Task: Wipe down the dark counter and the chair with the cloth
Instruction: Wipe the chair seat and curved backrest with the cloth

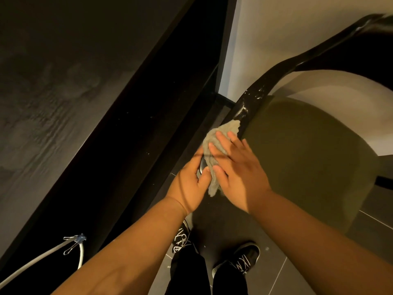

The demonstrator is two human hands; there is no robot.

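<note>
The right hand (238, 173) lies flat with fingers straight, pressing the cloth (228, 127) onto the dark left edge of the chair (308, 158). The left hand (189, 184) grips that same edge, touching the cloth. The counter (53, 103) runs left of the chair.

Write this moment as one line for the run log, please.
step: wiping chair | right hand: presses cloth flat on its rail | left hand: grips the rail | counter: not touched

A narrow floor (214, 218) gap runs between the tabletop (63, 92) and the chair (297, 156); both hem it in
</note>
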